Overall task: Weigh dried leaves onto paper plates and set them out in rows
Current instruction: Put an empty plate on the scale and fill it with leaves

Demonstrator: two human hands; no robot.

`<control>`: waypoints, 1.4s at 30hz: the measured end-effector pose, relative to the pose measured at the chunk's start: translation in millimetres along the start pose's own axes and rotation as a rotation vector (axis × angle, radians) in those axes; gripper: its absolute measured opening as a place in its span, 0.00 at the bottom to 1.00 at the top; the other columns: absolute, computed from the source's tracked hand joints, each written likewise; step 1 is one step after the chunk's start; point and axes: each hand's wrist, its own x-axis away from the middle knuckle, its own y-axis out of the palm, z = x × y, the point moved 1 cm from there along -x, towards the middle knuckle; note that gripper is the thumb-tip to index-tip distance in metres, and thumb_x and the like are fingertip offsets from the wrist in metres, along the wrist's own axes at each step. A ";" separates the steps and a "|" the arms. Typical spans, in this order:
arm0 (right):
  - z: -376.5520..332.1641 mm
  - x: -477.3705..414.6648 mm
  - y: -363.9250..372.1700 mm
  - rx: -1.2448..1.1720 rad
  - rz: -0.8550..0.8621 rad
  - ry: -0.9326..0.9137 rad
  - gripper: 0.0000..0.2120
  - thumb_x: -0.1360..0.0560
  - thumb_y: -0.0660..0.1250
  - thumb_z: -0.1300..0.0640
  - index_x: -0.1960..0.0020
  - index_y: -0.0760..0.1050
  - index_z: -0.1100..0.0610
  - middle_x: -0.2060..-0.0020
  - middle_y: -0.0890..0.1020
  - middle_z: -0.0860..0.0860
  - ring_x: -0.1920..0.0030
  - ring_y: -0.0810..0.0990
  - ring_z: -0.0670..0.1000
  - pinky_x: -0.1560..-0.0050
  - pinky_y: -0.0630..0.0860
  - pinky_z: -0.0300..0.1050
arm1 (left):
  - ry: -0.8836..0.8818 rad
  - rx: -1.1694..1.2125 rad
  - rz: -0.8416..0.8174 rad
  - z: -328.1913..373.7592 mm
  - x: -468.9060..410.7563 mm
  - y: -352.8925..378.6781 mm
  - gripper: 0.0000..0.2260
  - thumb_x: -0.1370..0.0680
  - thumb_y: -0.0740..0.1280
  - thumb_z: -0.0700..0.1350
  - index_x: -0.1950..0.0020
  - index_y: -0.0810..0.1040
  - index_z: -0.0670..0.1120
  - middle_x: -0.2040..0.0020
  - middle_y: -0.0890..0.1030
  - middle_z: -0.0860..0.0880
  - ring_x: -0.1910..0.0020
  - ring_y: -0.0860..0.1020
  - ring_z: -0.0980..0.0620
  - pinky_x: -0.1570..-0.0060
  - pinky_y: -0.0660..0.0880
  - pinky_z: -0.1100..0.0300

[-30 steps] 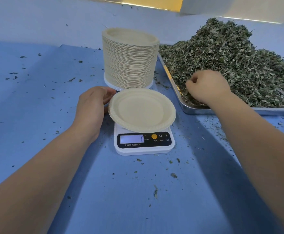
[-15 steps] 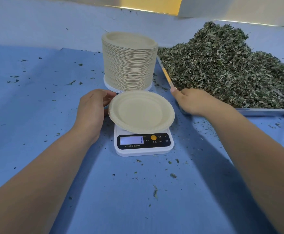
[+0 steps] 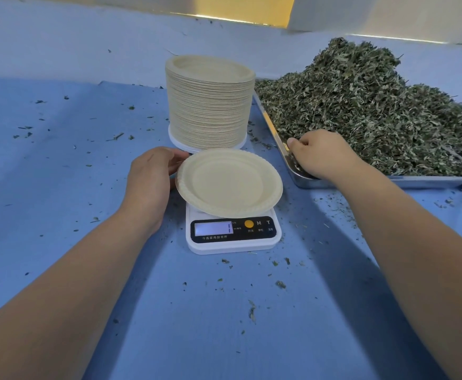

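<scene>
The left hand (image 3: pixel 150 179) is laid against the left rim of the paper plate (image 3: pixel 228 182), fingers loosely curved, nothing pinched. The right hand (image 3: pixel 320 154) is curled down into the near corner of the tray (image 3: pixel 416 182); whether leaves are gripped cannot be told. More crumbs are likely to be scattered on the littered blue tabletop (image 3: pixel 59 187) when dried leaves (image 3: pixel 361 105) are carried across the gap. The tall stack of plates (image 3: pixel 209 105) just behind could be knocked. The plate overhangs the scale (image 3: pixel 232 242); if its rim is pressed, the reading on the display (image 3: pixel 213 228) would be falsified.
</scene>
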 end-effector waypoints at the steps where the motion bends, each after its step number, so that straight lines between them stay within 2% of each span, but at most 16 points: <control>1: 1.3 -0.5 1.2 0.008 -0.007 -0.002 0.24 0.17 0.58 0.45 0.66 0.70 0.58 0.72 0.74 0.55 0.69 0.72 0.56 0.70 0.64 0.44 | 0.000 -0.005 -0.002 -0.1 0.1 -0.1 0.15 0.25 0.60 0.45 0.54 0.87 0.49 0.50 0.88 0.51 0.46 0.85 0.53 0.49 0.78 0.55; 3: 3.2 0.4 3.1 0.017 -0.023 0.000 0.22 0.17 0.58 0.48 0.65 0.71 0.59 0.70 0.75 0.56 0.69 0.72 0.56 0.69 0.66 0.44 | 0.004 -0.009 -0.007 -0.1 0.6 -0.5 0.15 0.25 0.60 0.45 0.55 0.87 0.49 0.50 0.88 0.52 0.46 0.85 0.53 0.49 0.78 0.55; 7: 4.0 0.9 -5.0 -0.068 0.087 0.007 0.23 0.17 0.57 0.48 0.64 0.71 0.63 0.71 0.76 0.58 0.69 0.72 0.57 0.67 0.68 0.45 | 0.012 -0.017 -0.012 -0.8 -0.2 -0.2 0.15 0.25 0.60 0.45 0.53 0.87 0.48 0.50 0.88 0.51 0.46 0.85 0.54 0.50 0.77 0.55; 11: 1.5 6.0 0.2 -0.042 0.031 0.021 0.21 0.17 0.58 0.49 0.62 0.72 0.63 0.69 0.76 0.57 0.68 0.73 0.58 0.66 0.70 0.46 | 0.011 -0.018 -0.007 -0.8 -0.4 0.0 0.15 0.25 0.60 0.45 0.55 0.87 0.49 0.50 0.88 0.51 0.47 0.85 0.53 0.50 0.77 0.56; 14: 2.9 10.5 -2.6 -0.118 0.209 0.021 0.21 0.17 0.57 0.49 0.64 0.70 0.60 0.71 0.75 0.55 0.69 0.73 0.57 0.68 0.68 0.45 | 0.012 -0.025 -0.011 -1.3 -0.3 0.3 0.15 0.26 0.60 0.45 0.56 0.87 0.50 0.51 0.88 0.52 0.47 0.85 0.54 0.50 0.77 0.56; 18: -1.5 14.4 -6.8 -0.101 0.180 0.011 0.20 0.17 0.56 0.50 0.63 0.70 0.61 0.70 0.75 0.57 0.68 0.72 0.58 0.68 0.66 0.46 | 0.012 -0.027 -0.012 -0.7 -0.5 0.0 0.15 0.26 0.60 0.46 0.57 0.87 0.52 0.50 0.88 0.52 0.47 0.85 0.54 0.50 0.77 0.56; 23: -20.2 23.7 -22.0 -0.178 0.363 -0.050 0.21 0.16 0.55 0.48 0.65 0.67 0.56 0.72 0.72 0.52 0.71 0.70 0.54 0.70 0.63 0.46 | 0.012 -0.034 -0.011 -0.5 0.3 0.1 0.14 0.26 0.61 0.47 0.56 0.88 0.52 0.50 0.88 0.52 0.47 0.85 0.53 0.47 0.79 0.54; 26: -44.8 28.4 -31.5 -0.224 0.401 -0.124 0.21 0.17 0.57 0.48 0.67 0.63 0.55 0.74 0.70 0.49 0.72 0.68 0.50 0.71 0.60 0.45 | 0.014 -0.046 -0.012 1.1 1.0 0.8 0.14 0.27 0.61 0.47 0.57 0.87 0.53 0.50 0.88 0.52 0.46 0.85 0.53 0.44 0.79 0.52; 29: -73.4 35.4 -35.4 -0.304 0.369 -0.226 0.21 0.17 0.58 0.50 0.69 0.63 0.52 0.75 0.68 0.47 0.74 0.66 0.45 0.71 0.62 0.44 | 0.007 -0.055 -0.012 1.3 1.9 0.5 0.15 0.28 0.60 0.47 0.56 0.87 0.52 0.50 0.88 0.52 0.46 0.85 0.53 0.42 0.79 0.51; 32: -97.6 43.9 -31.4 -0.395 0.304 -0.303 0.21 0.17 0.59 0.51 0.69 0.66 0.50 0.74 0.70 0.45 0.74 0.69 0.41 0.73 0.61 0.37 | 0.015 -0.059 -0.017 1.1 1.6 0.4 0.15 0.26 0.60 0.47 0.54 0.87 0.51 0.49 0.88 0.51 0.45 0.85 0.52 0.39 0.79 0.48; 36: -117.5 55.8 -11.6 -0.364 0.183 -0.374 0.17 0.18 0.59 0.47 0.61 0.74 0.55 0.71 0.75 0.47 0.67 0.75 0.49 0.66 0.69 0.45 | 0.027 -0.062 -0.006 1.3 0.0 0.4 0.15 0.26 0.60 0.47 0.54 0.87 0.49 0.50 0.88 0.50 0.45 0.85 0.51 0.40 0.80 0.48; 39: -121.1 60.4 -0.1 -0.271 0.078 -0.406 0.15 0.19 0.60 0.43 0.55 0.77 0.52 0.66 0.80 0.45 0.62 0.78 0.46 0.60 0.76 0.47 | 0.041 -0.078 -0.013 -0.1 -0.8 -0.3 0.15 0.26 0.60 0.47 0.55 0.87 0.50 0.50 0.88 0.49 0.46 0.85 0.49 0.42 0.80 0.48; 42: -117.0 56.0 -3.9 -0.284 0.057 -0.414 0.16 0.19 0.59 0.41 0.54 0.78 0.51 0.60 0.83 0.47 0.59 0.79 0.48 0.54 0.79 0.51 | 0.043 -0.074 0.002 -1.6 -1.7 -0.3 0.14 0.27 0.60 0.48 0.54 0.86 0.49 0.51 0.88 0.48 0.46 0.85 0.48 0.45 0.80 0.48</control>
